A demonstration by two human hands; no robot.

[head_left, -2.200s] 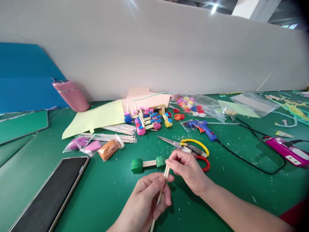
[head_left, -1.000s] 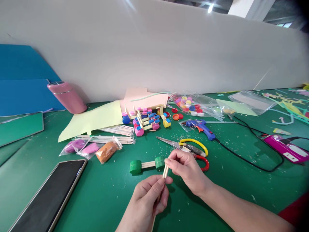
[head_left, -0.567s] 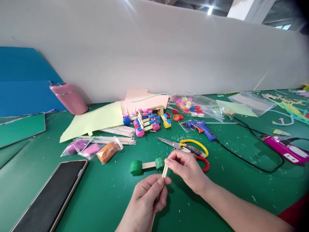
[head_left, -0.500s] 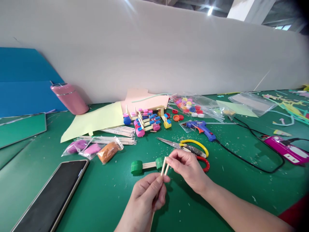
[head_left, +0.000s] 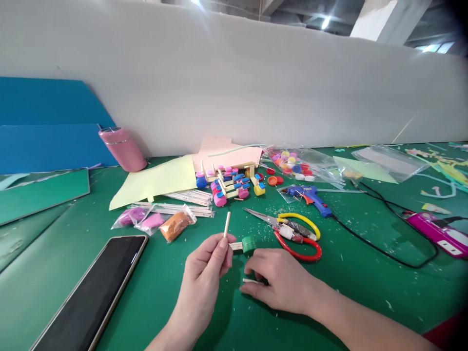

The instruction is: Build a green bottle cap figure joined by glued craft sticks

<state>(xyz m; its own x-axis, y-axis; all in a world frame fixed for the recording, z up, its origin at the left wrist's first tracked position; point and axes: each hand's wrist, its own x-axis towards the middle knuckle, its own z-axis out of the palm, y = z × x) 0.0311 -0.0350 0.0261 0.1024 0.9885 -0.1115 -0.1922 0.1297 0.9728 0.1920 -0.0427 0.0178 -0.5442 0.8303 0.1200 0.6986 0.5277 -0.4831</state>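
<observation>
My left hand (head_left: 206, 270) is closed around a thin wooden stick (head_left: 227, 224), whose pale upper end points up past the thumb. My right hand (head_left: 281, 280) is low over the green table, its thumb and curled fingers around a short wooden stick (head_left: 250, 281); the stick's right end is hidden by the fingers. Between and beyond the hands lies a piece made of green bottle caps (head_left: 248, 244) joined by small sticks, its left end hidden by my left hand. Scissors (head_left: 288, 231) with yellow and red handles lie just beyond my right hand.
A blue glue gun (head_left: 310, 197) lies at right, its cord running near a magenta power strip (head_left: 435, 231). Behind are pink and blue cap pieces (head_left: 230, 187) and a bag of caps (head_left: 292, 163). A phone (head_left: 91, 292), clay packets (head_left: 175, 225) and a pink bottle (head_left: 124, 150) are at left.
My hands have moved apart. The right hand has gone down to the table with the short stick, while the left keeps its stick upright and has shifted left. The view has turned slightly left.
</observation>
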